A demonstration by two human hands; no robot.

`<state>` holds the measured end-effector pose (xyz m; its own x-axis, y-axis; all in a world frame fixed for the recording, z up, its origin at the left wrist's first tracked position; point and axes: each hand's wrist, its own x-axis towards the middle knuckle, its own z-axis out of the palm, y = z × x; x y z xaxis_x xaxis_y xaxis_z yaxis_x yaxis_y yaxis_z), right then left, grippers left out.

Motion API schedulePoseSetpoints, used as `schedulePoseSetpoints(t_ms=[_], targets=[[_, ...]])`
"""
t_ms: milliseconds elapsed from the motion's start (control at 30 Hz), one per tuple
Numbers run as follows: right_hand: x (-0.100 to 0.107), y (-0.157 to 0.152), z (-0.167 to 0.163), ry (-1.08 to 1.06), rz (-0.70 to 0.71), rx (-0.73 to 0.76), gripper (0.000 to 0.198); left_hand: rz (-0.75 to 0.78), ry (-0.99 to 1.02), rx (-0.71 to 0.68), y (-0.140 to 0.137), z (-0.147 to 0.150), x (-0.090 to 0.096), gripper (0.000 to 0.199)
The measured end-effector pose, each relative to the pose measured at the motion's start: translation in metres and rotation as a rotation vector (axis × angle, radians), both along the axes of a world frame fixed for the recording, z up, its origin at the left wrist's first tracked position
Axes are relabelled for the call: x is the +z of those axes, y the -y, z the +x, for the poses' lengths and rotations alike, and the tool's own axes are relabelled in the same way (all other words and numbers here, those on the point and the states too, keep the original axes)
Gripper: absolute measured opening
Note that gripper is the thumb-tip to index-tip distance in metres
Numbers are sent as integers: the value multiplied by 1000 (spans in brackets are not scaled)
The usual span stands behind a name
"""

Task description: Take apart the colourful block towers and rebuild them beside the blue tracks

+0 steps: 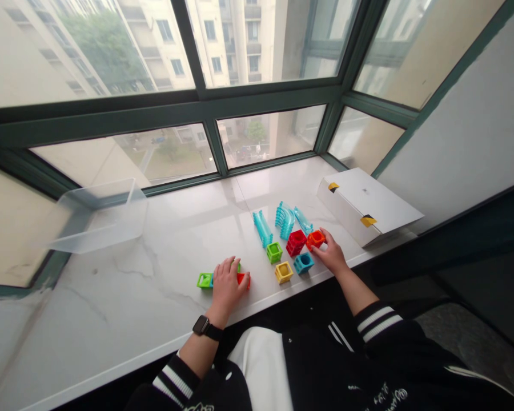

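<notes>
My right hand [330, 252] pinches an orange hollow cube block [316, 240] between thumb and fingers, at the right end of a loose group. A red block [296, 242] stands right beside it. Near these are a blue block [303, 263], a yellow block [284, 272] and a green block [274, 252]. Over a low row of cube blocks lies my left hand [228, 281], its fingers curled around them. From under it show a green block [204, 280] on the left and a red block [244, 280] by the thumb; the hand hides much of the row.
Behind the blocks lie translucent blue track pieces: a straight one [262, 228], a curved one [285, 220] and another [303, 220]. A clear plastic bin [111, 228] stands at the left, a white box [368, 205] at the right. Windows border the marble-look counter [145, 308].
</notes>
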<state>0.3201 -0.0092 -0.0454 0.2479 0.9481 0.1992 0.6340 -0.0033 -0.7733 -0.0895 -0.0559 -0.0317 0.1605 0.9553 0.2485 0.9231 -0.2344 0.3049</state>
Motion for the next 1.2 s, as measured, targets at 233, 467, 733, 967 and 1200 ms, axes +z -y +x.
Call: schedulePoseSetpoints(t_ms=[233,467,733,967,1200], targets=[[-9,-2,0,-106,-32,32,80,-4,7,1,0,0,1,46],[-9,-8,0,-156,-40,47,80,-10,9,2,1,1,3,46],[-10,-11,3,-107,-51,47,75,-18,10,7,1,1,2,46],[-16,-15,6,-56,-41,45,73,-28,4,9,1,2,4,47],[-19,-17,8,-81,-54,45,74,-19,2,7,1,2,3,47]])
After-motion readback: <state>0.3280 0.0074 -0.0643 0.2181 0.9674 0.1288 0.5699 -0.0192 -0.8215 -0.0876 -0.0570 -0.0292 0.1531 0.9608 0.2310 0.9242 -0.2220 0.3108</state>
